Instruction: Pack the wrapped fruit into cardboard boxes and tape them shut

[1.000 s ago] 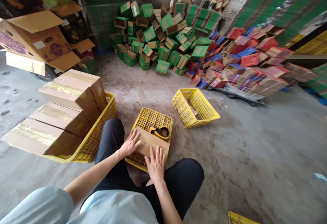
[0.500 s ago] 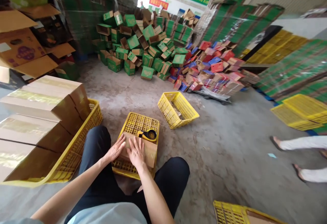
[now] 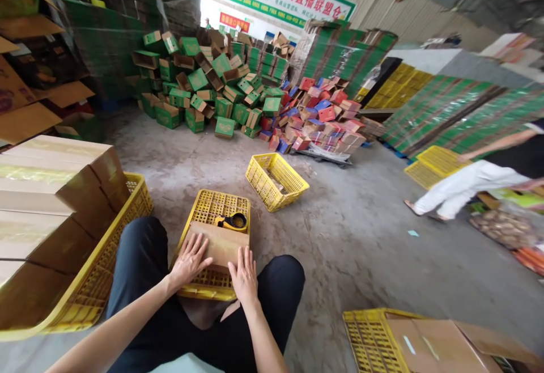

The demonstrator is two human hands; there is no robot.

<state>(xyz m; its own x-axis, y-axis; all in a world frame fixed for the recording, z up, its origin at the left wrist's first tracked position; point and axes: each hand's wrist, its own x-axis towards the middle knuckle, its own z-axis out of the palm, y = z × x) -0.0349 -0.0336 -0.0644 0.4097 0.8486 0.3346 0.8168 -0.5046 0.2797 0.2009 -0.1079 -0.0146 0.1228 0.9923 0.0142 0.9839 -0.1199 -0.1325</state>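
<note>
A flat cardboard box [image 3: 221,241] lies on an upturned yellow plastic crate [image 3: 208,200] between my knees. My left hand [image 3: 190,261] rests flat on the box's left part, fingers spread. At the near right corner, my right hand [image 3: 245,275] touches the box with its fingers stretched out. Neither hand grips anything. Just behind the box, a yellow and black tape dispenser [image 3: 233,221] lies on the crate.
Taped cartons [image 3: 42,174] fill a yellow crate [image 3: 138,197] at my left. Another yellow crate [image 3: 276,183] stands ahead; one with cardboard [image 3: 369,339] is at front right. Green boxes [image 3: 225,126] and red boxes [image 3: 327,113] are heaped behind. A person [image 3: 480,183] bends at right.
My right hand has slid from the box's middle to its near right corner, and my left has moved further onto its top. The view has turned right, showing more of the bending person.
</note>
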